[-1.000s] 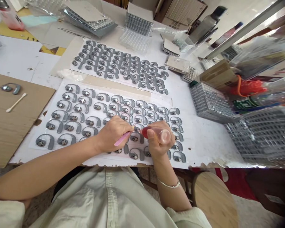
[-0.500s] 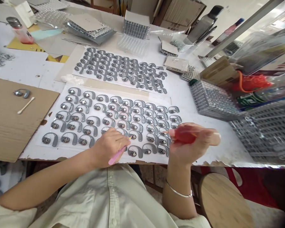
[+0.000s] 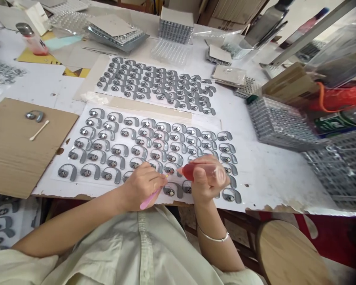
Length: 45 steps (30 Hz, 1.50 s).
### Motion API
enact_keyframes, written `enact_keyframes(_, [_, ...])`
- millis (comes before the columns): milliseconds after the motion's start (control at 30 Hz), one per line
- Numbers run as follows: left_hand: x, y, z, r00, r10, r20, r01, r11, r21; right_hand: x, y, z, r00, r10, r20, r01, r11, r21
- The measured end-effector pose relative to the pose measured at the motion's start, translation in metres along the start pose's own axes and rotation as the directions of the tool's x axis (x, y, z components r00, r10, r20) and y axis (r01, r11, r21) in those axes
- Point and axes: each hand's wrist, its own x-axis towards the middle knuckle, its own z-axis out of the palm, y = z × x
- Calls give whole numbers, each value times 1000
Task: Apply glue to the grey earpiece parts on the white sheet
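My left hand is closed around a slim pink-handled tool; its small yellowish tip is close to one grey ear-hook earphone piece. What kind of tool it is I cannot make out. My right hand grips a squeeze bottle of red liquid, held nearly level. The bottle's nozzle points left, close to the tool's tip; whether they touch is unclear. Rows of similar grey hooked pieces, each with a round metallic part, lie on a white sheet under both hands, which cover some of them.
Another sheet of hooked pieces lies farther back. At left, cardboard bears one piece and a cotton swab. A jar stands behind. Stacked plastic trays line the right side; a round stool is below.
My right hand has moved left with the bottle, bringing its nozzle close to the tool's tip. My left hand stays at the same piece. The whole view has shifted slightly.
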Motion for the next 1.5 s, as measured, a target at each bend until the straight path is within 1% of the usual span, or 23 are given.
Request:
enact_keyframes(133, [-4,1,4,997,65,41,-69,993,97,-2,3,1,998,-32,57,34,999,-19])
enact_keyframes(233, [-10,1,8,992,82,99,-95,987,129,-1,1,2,996,-40,82,41,999,-10])
enact_keyframes(333, [-15,0,11,989,88,116,-105,982,157,-1,-1,4,993,-37,110,38,999,-9])
enact_keyframes(500, [-14,1,11,992,98,73,-107,986,129,-1,-1,4,991,-27,134,31,999,-27])
enact_keyframes(667, [-10,2,10,995,91,41,-96,987,129,-1,-1,5,992,-57,115,64,996,-60])
enact_keyframes(800, [-10,2,10,994,96,48,-101,985,140,-2,0,4,991,-81,108,88,994,-61])
enact_keyframes(1067, [-13,1,11,994,94,62,-102,986,133,-4,3,3,988,-93,120,101,993,-64])
enact_keyframes(1267, [-12,1,11,995,91,37,-94,990,104,-6,4,3,990,-102,97,109,992,-70])
enact_keyframes(1500, [-16,1,12,995,72,69,-80,990,119,-6,6,2,990,-115,82,123,988,-93])
